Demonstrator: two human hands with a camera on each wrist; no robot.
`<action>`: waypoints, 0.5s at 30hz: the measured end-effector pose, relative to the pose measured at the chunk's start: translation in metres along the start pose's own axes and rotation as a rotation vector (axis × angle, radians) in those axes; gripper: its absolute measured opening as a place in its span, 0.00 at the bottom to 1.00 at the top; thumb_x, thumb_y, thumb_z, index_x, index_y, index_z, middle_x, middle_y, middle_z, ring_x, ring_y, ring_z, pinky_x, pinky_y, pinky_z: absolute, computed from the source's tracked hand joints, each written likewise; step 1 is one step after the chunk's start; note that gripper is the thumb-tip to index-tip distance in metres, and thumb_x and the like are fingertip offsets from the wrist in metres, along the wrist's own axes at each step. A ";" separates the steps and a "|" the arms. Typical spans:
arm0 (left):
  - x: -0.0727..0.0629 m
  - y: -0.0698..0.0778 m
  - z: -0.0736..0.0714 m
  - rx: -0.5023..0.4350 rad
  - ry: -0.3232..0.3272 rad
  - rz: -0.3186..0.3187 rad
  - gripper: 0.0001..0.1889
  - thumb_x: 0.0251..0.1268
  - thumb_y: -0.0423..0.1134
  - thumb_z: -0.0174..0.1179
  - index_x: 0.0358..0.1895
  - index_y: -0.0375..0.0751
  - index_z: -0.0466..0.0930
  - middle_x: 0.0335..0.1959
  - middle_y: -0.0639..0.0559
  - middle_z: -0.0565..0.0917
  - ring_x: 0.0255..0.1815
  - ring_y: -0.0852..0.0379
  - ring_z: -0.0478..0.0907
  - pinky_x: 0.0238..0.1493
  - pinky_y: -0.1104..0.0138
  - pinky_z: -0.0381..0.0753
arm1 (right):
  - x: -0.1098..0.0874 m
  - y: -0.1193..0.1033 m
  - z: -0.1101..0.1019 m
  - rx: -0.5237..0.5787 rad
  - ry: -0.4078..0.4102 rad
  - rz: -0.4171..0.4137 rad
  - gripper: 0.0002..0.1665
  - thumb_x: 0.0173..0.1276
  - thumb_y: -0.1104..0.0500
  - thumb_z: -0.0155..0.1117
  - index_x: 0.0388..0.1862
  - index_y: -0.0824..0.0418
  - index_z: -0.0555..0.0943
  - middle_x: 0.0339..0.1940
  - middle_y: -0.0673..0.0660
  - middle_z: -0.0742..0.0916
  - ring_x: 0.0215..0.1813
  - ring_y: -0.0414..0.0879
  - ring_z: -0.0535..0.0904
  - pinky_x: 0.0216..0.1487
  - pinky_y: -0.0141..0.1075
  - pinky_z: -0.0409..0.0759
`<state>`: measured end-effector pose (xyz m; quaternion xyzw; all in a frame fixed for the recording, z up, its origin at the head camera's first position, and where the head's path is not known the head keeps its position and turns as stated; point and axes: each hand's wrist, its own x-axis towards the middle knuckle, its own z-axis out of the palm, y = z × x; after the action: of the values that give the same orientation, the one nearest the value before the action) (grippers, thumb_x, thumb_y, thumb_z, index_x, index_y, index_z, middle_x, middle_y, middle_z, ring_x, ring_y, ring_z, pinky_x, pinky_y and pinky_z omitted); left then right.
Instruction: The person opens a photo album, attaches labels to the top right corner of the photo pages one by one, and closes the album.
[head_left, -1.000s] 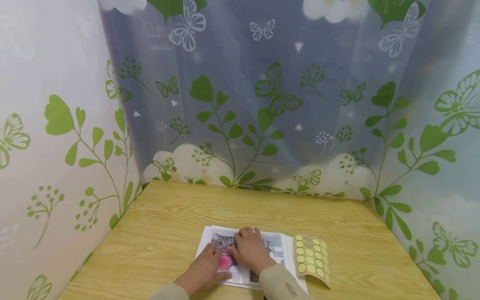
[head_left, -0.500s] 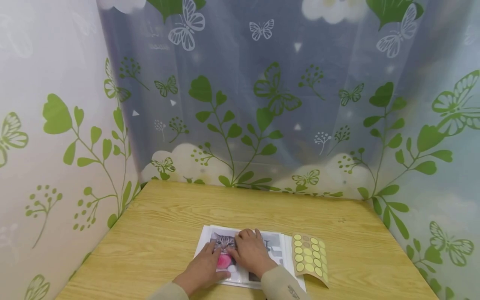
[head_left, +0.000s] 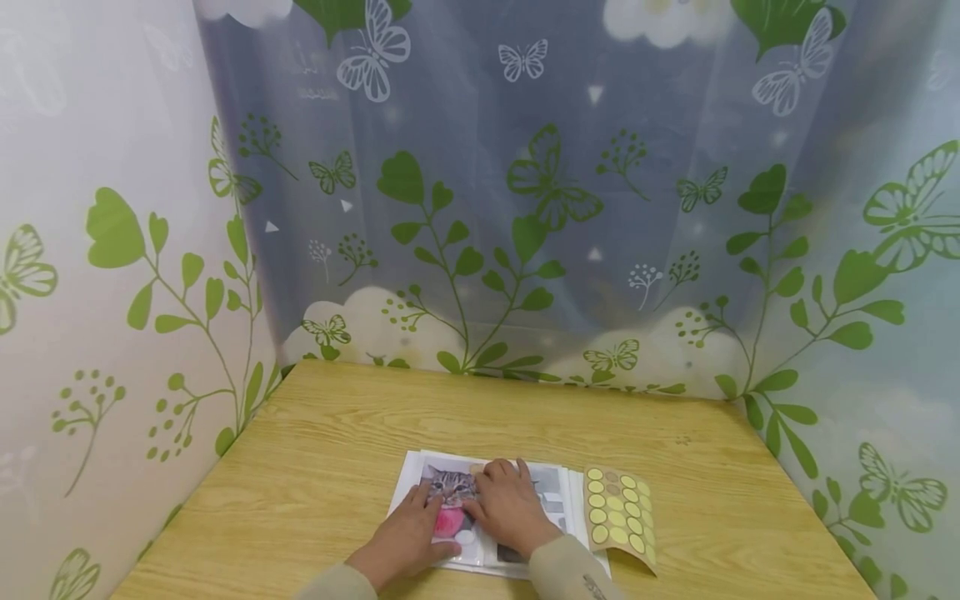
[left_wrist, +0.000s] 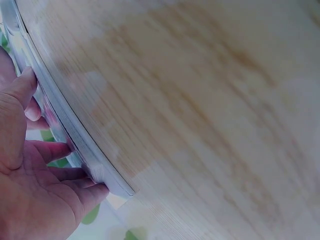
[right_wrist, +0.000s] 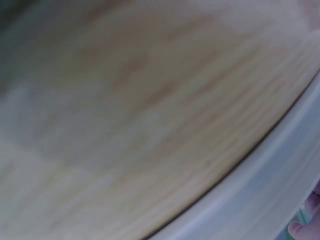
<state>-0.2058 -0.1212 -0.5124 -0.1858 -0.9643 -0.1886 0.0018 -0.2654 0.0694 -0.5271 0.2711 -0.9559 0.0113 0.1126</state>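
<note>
An open album (head_left: 401, 490) with clear page pockets lies on the table. Its left page carries a cat picture (head_left: 450, 483) with a pink patch; a mostly covered grey picture is on the right page. My left hand (head_left: 405, 533) rests on the left page, fingers extended over the picture's lower left. In the left wrist view, fingertips of the left hand (left_wrist: 45, 185) touch the page near the album's edge (left_wrist: 82, 132). My right hand (head_left: 513, 507) rests across the middle, fingertips on the page near the cat's head. What lies beneath its fingers is hidden.
A sheet of round yellow stickers (head_left: 621, 518) lies against the album's right side, its lower right corner curled up. Wood-grain table (head_left: 360, 417) surrounds the album. A curtain printed with leaves and butterflies (head_left: 465, 333) encloses the back and sides.
My right hand has slid slightly right, baring more of the cat's head and a small tan patch beside it. The left hand stays in place.
</note>
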 end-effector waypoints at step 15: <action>0.000 -0.003 0.003 -0.012 0.017 0.002 0.44 0.56 0.57 0.70 0.64 0.23 0.70 0.69 0.22 0.63 0.69 0.27 0.62 0.66 0.43 0.67 | 0.007 0.004 0.004 0.032 0.015 0.045 0.25 0.73 0.38 0.56 0.51 0.57 0.82 0.57 0.59 0.80 0.64 0.56 0.72 0.69 0.61 0.62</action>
<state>-0.2070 -0.1224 -0.5165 -0.1853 -0.9629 -0.1961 0.0090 -0.2738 0.0693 -0.5289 0.2510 -0.9606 0.0313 0.1150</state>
